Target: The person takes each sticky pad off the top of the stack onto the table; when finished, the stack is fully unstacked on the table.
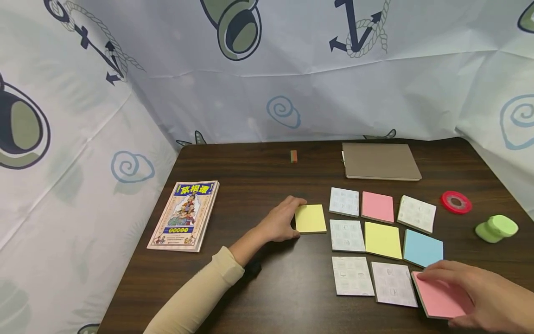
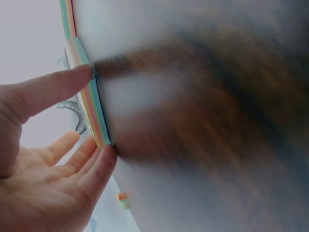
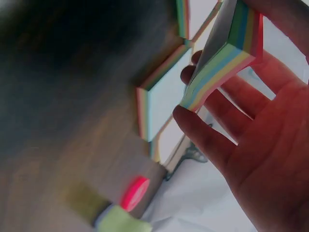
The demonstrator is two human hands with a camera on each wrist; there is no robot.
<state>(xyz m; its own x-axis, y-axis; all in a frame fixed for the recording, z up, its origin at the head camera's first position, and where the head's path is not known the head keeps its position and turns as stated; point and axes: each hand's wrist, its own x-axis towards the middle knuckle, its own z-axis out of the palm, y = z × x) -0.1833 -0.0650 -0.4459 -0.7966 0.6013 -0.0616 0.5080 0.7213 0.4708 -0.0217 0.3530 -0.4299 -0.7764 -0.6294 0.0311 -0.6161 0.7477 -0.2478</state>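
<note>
A yellow sticky-note pad (image 1: 312, 218) lies flat on the dark wooden table (image 1: 258, 287), left of a grid of pads. My left hand (image 1: 285, 219) pinches it by its edges; in the left wrist view the thumb (image 2: 58, 87) and fingertips (image 2: 104, 162) press opposite sides of the pad's striped edge (image 2: 95, 113). At the grid's near right corner, my right hand (image 1: 479, 292) grips a pink-topped pad (image 1: 438, 297). The right wrist view shows this pad (image 3: 227, 53) tilted up, with fingers (image 3: 207, 135) underneath.
The grid holds several pads: white patterned (image 1: 344, 202), pink (image 1: 377, 206), yellow (image 1: 383, 240), blue (image 1: 422, 248). A book (image 1: 185, 214) lies at left and a tan notebook (image 1: 380, 161) at the back. A red tape roll (image 1: 456, 202) and a green object (image 1: 496, 228) sit at right. Printed cloth walls surround the table.
</note>
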